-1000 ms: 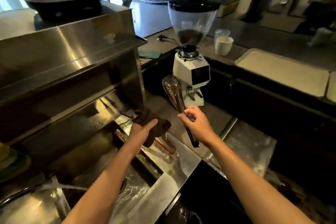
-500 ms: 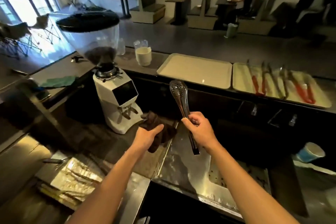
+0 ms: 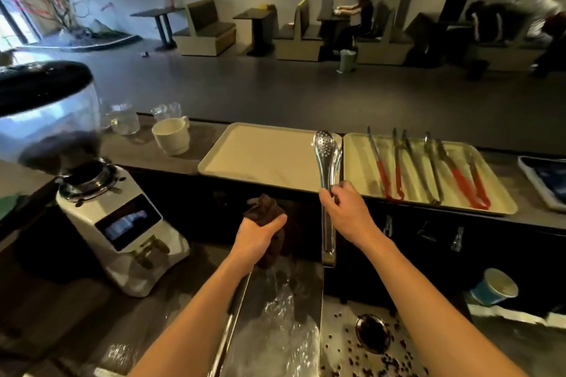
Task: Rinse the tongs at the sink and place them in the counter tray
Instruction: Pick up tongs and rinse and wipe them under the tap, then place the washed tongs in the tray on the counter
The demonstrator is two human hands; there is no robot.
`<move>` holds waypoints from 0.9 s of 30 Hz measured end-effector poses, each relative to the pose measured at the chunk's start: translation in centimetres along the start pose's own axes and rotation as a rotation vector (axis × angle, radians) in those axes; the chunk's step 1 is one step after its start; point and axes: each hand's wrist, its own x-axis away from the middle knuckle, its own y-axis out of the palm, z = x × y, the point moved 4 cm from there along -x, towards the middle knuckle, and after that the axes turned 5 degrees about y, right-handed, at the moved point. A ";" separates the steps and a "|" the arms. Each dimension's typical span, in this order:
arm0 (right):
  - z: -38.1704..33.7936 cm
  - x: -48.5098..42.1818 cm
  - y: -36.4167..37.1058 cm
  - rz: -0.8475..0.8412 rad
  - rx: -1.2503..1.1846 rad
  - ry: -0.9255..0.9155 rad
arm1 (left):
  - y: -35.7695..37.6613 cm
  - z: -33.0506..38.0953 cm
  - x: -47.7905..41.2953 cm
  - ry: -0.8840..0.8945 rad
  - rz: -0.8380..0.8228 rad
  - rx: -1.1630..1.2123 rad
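My right hand [image 3: 346, 214] grips steel tongs [image 3: 325, 159] around their middle, holding them upright. Their perforated spoon tips reach up over the gap between two beige trays on the raised counter. The left tray [image 3: 260, 150] is bare. The right tray [image 3: 361, 162] holds several tongs [image 3: 428, 171], some with red handles. My left hand [image 3: 258, 234] holds a crumpled dark brown cloth [image 3: 265, 211] just left of the tongs. Both hands hover above the wet steel drainboard [image 3: 275, 324].
A white coffee grinder [image 3: 119, 223] with a bean hopper stands at the left. A white cup [image 3: 171, 135] and glass jugs [image 3: 122, 118] sit on the counter beyond it. A drain [image 3: 375, 335] with scattered coffee beans lies lower right, a blue paper cup [image 3: 494, 286] further right. People sit in the café behind.
The view has swung right, away from the sink toward the counter trays. My right hand has carried the tongs up and to the right, near the trays. My left hand still holds the cloth.
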 end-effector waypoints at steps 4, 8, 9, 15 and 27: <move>-0.7 -5.5 -2.1 0.088 0.160 0.021 | 1.7 0.7 -2.7 0.029 -0.020 0.039; -1.0 -10.4 -3.1 0.108 0.234 0.085 | 2.9 1.0 -4.5 0.032 -0.035 0.044; -0.8 -11.3 -3.3 0.117 0.247 0.101 | 3.2 1.0 -5.0 0.040 -0.041 0.037; 2.1 -13.8 -5.0 0.117 0.456 0.221 | 4.4 0.7 -6.7 -0.004 -0.051 0.061; 4.6 -15.0 -5.4 0.096 0.738 0.217 | 5.5 -0.2 -7.1 -0.053 -0.058 0.049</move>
